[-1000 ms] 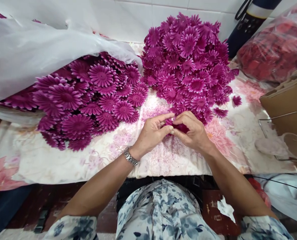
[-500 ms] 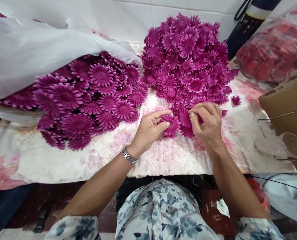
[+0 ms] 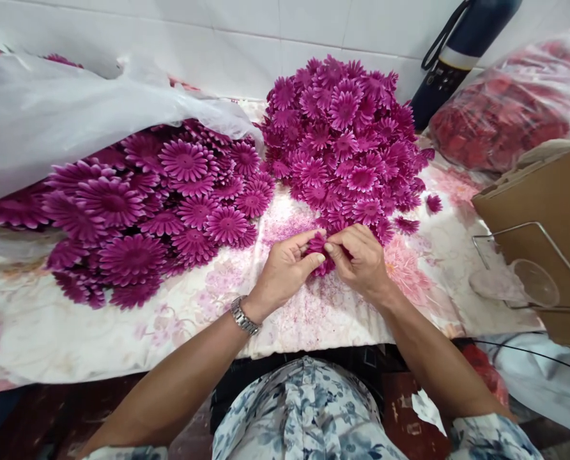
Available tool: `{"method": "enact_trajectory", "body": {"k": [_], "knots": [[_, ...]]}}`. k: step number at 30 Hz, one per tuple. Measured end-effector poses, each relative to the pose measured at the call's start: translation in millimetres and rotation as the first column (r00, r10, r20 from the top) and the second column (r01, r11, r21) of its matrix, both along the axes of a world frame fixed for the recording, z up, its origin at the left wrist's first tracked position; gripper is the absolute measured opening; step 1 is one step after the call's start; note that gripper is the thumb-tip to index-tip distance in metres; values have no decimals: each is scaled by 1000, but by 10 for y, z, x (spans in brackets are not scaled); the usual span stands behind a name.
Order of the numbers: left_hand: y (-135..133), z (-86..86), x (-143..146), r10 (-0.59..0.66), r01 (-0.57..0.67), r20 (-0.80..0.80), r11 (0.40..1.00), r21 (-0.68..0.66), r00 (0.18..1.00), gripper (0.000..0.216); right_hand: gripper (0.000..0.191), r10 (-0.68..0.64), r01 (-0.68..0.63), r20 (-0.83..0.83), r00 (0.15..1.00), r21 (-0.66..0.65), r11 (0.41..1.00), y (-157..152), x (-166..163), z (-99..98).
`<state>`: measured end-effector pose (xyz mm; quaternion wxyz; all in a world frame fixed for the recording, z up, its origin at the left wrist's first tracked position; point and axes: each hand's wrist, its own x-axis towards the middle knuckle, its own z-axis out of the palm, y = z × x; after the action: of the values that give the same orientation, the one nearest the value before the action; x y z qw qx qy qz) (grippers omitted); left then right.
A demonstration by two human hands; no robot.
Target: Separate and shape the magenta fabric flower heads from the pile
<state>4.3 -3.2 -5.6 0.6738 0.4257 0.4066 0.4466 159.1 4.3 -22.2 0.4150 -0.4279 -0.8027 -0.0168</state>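
Observation:
My left hand (image 3: pixel 289 267), with a metal watch (image 3: pixel 245 316) on its wrist, is closed on a purple artificial flower head (image 3: pixel 319 246) between thumb and forefinger. My right hand (image 3: pixel 362 260) meets it from the other side, thumb and forefinger pinched at the same petals. Whether one or more flower heads are between the fingers is partly hidden. Just beyond both hands rises a heap of purple flower heads (image 3: pixel 342 147). To the left, larger purple flower heads (image 3: pixel 134 255) spill out of a white plastic bag (image 3: pixel 74 108).
A floral cloth (image 3: pixel 184 326) covers the table. Toward the right stand a cardboard box (image 3: pixel 544 185), a bent wire frame (image 3: pixel 529 227) and a clear plastic cup (image 3: pixel 537 284). Behind them are a dark blue bottle (image 3: pixel 467 57) and a clear bag of red flowers (image 3: pixel 505 121).
My right hand has moved left with a purple flower piece and now meets the flower head in my left hand. The view has shifted slightly.

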Motion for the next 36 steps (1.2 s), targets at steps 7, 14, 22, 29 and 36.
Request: {"method": "enact_trajectory", "body": {"k": [7,14,22,29,36], "knots": [[56,81,-87,132,-131,31,991,-25,991,37,8,-380,369,85,921,123,921,86,344,78],[30,86,-34,141,-136,104,989,-59,985,35,8,-5,5,-18,1000,-3,1000,-81,66,326],[19,170,-19,132,-83,211,971,-224,969,21,14,106,-101,35,994,-124,987,-32,-89,274],[185,264,12,221,-191,201,969,-159,954,23,18,72,-87,159,985,89,992,144,-36,416],[260,339,54,196,-163,250,976,-147,948,27,9,102,-113,109,989,99,989,291,-57,398]]}}
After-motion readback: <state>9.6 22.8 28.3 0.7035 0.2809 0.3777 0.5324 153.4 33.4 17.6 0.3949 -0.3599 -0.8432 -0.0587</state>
